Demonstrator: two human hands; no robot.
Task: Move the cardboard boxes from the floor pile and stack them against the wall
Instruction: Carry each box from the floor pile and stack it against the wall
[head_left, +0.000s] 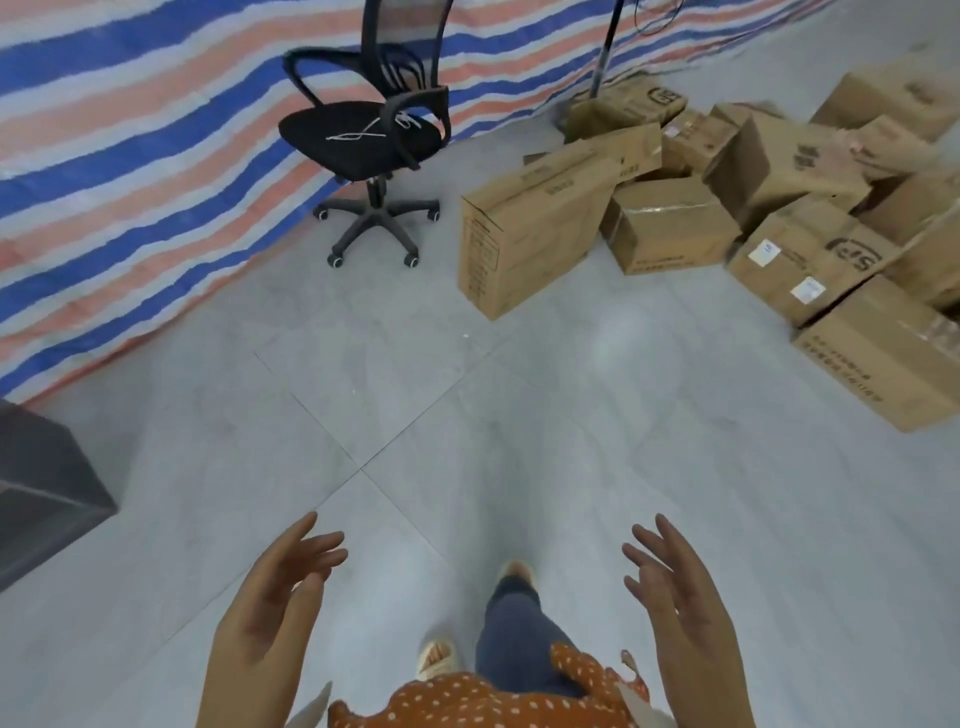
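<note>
A pile of brown cardboard boxes (737, 208) lies on the grey tiled floor at the upper right. The nearest is a tall box (530, 234) standing on its narrow side at the pile's left edge. Another large box (883, 358) sits at the right edge of the view. My left hand (275, 592) and my right hand (680, 587) are raised in front of me, palms facing each other, fingers spread and holding nothing. Both hands are well short of the boxes.
A black office chair (374, 130) on wheels stands left of the pile, in front of a blue, red and white striped tarp (130, 171) covering the wall. A dark box-like object (41, 488) sits at the left edge. My feet are on the floor tiles (467, 405) below.
</note>
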